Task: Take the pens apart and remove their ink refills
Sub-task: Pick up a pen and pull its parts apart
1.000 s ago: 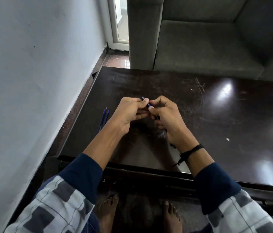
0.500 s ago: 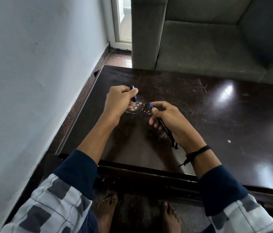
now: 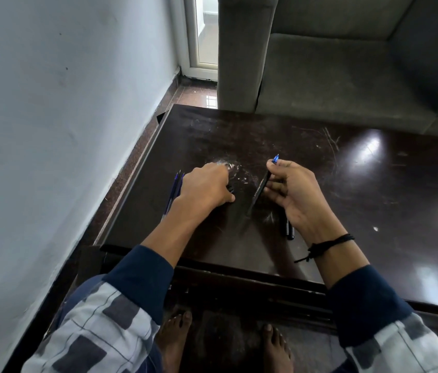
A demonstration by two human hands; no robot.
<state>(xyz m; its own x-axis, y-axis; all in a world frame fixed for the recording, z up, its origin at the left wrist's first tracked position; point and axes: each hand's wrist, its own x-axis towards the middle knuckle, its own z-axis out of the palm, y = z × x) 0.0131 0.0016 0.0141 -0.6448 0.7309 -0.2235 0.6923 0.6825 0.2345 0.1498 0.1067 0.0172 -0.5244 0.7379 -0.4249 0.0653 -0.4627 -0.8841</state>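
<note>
My right hand (image 3: 293, 192) holds a black pen barrel (image 3: 259, 190) tilted above the dark table (image 3: 374, 200). A blue refill tip (image 3: 275, 158) sticks out past its thumb and forefinger. My left hand (image 3: 204, 185) is lowered to the table with its fingers curled under, and a small dark pen piece (image 3: 230, 188) shows at its fingertips. Two blue refills (image 3: 174, 191) lie side by side on the table just left of that hand. Two black pen parts (image 3: 288, 228) lie on the table, partly hidden under my right palm.
A white wall (image 3: 51, 130) runs close along the table's left edge. A grey sofa (image 3: 333, 71) stands behind the far edge. My bare feet (image 3: 174, 337) are on the floor under the near edge. Scratches and white flecks mark the tabletop.
The pen's tip piece has come off. My left hand carried it left and down to the table beside the refills. My right hand rose and tilted the barrel more upright.
</note>
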